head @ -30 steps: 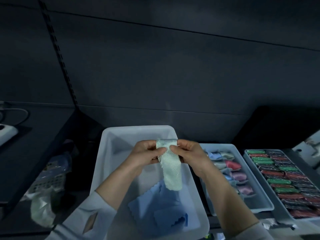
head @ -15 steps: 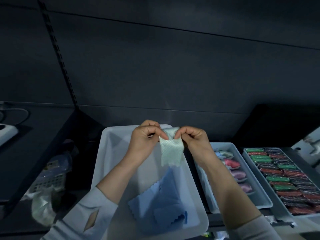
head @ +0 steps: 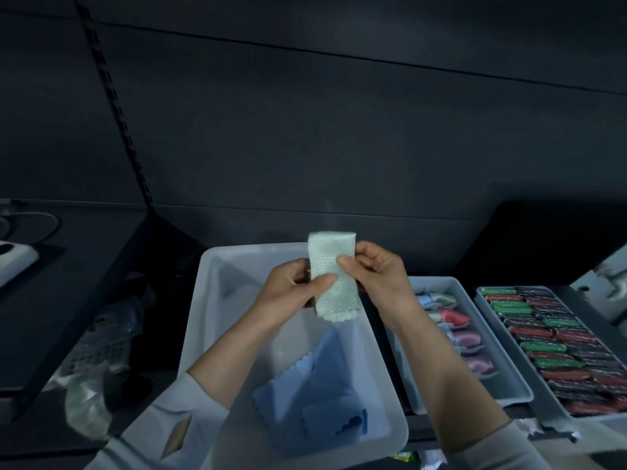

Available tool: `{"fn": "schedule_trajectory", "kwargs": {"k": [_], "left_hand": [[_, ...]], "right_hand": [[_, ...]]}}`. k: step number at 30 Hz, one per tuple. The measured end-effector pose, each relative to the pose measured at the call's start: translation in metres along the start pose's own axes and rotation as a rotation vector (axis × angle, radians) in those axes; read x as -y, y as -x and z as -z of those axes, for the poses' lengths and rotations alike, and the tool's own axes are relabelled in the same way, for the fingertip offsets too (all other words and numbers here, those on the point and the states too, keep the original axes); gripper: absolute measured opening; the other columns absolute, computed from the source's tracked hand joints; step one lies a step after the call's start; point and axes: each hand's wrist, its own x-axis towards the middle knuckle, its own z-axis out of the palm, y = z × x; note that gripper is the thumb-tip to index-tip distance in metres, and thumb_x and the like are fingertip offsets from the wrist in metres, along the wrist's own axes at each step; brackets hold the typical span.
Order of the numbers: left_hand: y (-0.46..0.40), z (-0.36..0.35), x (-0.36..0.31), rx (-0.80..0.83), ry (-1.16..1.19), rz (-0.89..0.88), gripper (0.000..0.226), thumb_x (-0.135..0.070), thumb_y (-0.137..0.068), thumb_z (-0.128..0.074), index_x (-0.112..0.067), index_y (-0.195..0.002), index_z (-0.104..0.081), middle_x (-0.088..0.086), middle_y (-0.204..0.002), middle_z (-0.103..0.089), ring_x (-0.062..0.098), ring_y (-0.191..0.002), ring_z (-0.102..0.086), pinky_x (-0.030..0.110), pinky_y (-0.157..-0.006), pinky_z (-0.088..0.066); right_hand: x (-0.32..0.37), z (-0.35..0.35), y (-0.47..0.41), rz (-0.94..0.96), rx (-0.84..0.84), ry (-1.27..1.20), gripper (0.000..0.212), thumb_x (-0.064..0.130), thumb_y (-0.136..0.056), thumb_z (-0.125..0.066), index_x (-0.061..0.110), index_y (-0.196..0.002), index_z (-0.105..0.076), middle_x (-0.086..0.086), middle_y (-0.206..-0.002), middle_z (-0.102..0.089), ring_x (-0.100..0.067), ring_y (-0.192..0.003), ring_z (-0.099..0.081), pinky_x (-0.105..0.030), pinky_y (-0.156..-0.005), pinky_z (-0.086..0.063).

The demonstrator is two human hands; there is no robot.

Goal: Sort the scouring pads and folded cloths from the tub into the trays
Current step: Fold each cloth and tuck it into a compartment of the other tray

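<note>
A pale green textured cloth (head: 334,276), folded into a narrow strip, is held upright above the white tub (head: 217,300). My left hand (head: 288,296) grips its lower left side, thumb across the front. My right hand (head: 376,276) pinches its right edge with thumb and fingers. A light blue cloth (head: 315,395) with scalloped edges lies flat in the near part of the tub. To the right, a grey tray (head: 509,381) holds folded cloths in pink, purple, blue and white. Further right, a second tray (head: 488,310) is packed with green and red scouring pads.
A dark wall panel stands close behind the tub. On the left, a crumpled plastic bag (head: 88,395) and a packet lie on a lower dark shelf. A white device with a cable (head: 17,259) sits at the far left.
The green cloth hung longer a second ago; both hands have folded it shorter and turned it upright. My left thumb now lies across its front.
</note>
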Motion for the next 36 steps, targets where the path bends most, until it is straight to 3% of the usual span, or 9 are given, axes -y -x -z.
{"fn": "schedule_trajectory", "kwargs": {"k": [4,8,11,14,17,21,25,28,36], "left_hand": [[-0.003,0.0,0.0,-0.06,0.15,0.091,0.022,-0.015,-0.091,-0.064,-0.009,-0.112,-0.068,0.007,-0.1,-0.075,0.021,-0.087,-0.072,0.033,-0.074,-0.06],[-0.006,0.001,-0.005,-0.123,0.272,0.111,0.014,-0.007,-0.093,-0.06,-0.011,-0.104,-0.067,0.001,-0.084,-0.072,0.007,-0.065,-0.068,0.017,-0.055,-0.052],[-0.007,0.001,-0.004,-0.134,0.272,0.104,0.016,-0.004,-0.091,-0.062,-0.009,-0.106,-0.067,0.006,-0.09,-0.072,0.009,-0.068,-0.068,0.018,-0.056,-0.053],[-0.005,-0.001,-0.002,-0.122,0.226,0.081,0.02,0.0,-0.09,-0.062,-0.01,-0.106,-0.065,0.007,-0.095,-0.074,0.016,-0.073,-0.071,0.02,-0.06,-0.055],[-0.001,-0.002,0.003,-0.068,0.138,0.039,0.033,0.009,-0.09,-0.056,-0.015,-0.11,-0.065,0.007,-0.098,-0.075,0.02,-0.08,-0.073,0.022,-0.065,-0.056],[0.002,-0.004,0.01,-0.006,0.099,0.028,0.036,0.01,-0.092,-0.051,-0.012,-0.117,-0.064,0.011,-0.103,-0.074,0.025,-0.086,-0.074,0.024,-0.069,-0.057],[0.003,-0.005,0.014,0.031,0.137,0.061,0.035,0.0,-0.097,-0.041,-0.012,-0.119,-0.064,0.012,-0.113,-0.071,0.025,-0.101,-0.07,0.034,-0.084,-0.057],[0.007,-0.009,0.02,0.022,0.078,-0.005,0.026,-0.017,-0.096,-0.057,-0.014,-0.121,-0.062,0.005,-0.115,-0.07,0.016,-0.106,-0.067,0.029,-0.087,-0.056],[0.011,-0.011,0.044,-0.071,0.025,-0.062,0.035,-0.004,-0.088,-0.067,-0.022,-0.118,-0.061,0.012,-0.103,-0.07,0.016,-0.089,-0.07,0.027,-0.068,-0.057]], "right_hand": [[-0.001,0.008,0.004,0.055,0.086,-0.011,0.05,-0.008,-0.093,-0.053,0.022,-0.133,-0.052,-0.016,-0.112,-0.069,-0.024,-0.095,-0.068,-0.031,-0.082,-0.055],[-0.006,0.01,0.014,0.16,0.33,0.126,0.051,-0.017,-0.077,-0.066,0.013,-0.119,-0.066,-0.009,-0.13,-0.053,-0.018,-0.105,-0.062,-0.029,-0.092,-0.049],[-0.011,0.003,0.015,0.216,0.212,0.186,0.033,-0.009,-0.073,-0.078,0.011,-0.098,-0.073,-0.008,-0.123,-0.049,-0.005,-0.101,-0.06,-0.021,-0.089,-0.048],[-0.016,0.005,0.011,0.199,0.046,0.222,0.009,0.007,-0.075,-0.08,0.006,-0.084,-0.076,-0.012,-0.119,-0.056,-0.008,-0.101,-0.061,-0.028,-0.091,-0.051],[-0.018,0.008,0.01,0.132,-0.018,0.21,0.015,0.01,-0.079,-0.078,-0.003,-0.079,-0.072,-0.005,-0.105,-0.064,-0.01,-0.092,-0.063,-0.033,-0.084,-0.055],[-0.017,0.003,0.014,0.082,-0.038,0.144,0.01,0.008,-0.084,-0.074,0.001,-0.084,-0.067,-0.004,-0.078,-0.066,-0.009,-0.067,-0.059,-0.022,-0.061,-0.049],[-0.022,0.007,0.015,0.052,-0.092,0.072,0.026,-0.001,-0.083,-0.073,0.011,-0.094,-0.053,-0.005,-0.073,-0.059,-0.012,-0.064,-0.056,-0.022,-0.056,-0.047],[-0.026,0.007,0.02,0.03,-0.101,0.072,0.028,-0.001,-0.084,-0.071,0.014,-0.098,-0.051,0.0,-0.071,-0.061,-0.01,-0.064,-0.057,-0.021,-0.056,-0.047],[-0.04,0.017,0.043,-0.305,-0.03,-0.132,0.043,0.017,-0.086,-0.07,0.008,-0.126,-0.059,-0.007,-0.1,-0.068,-0.01,-0.083,-0.066,-0.021,-0.066,-0.051]]}}
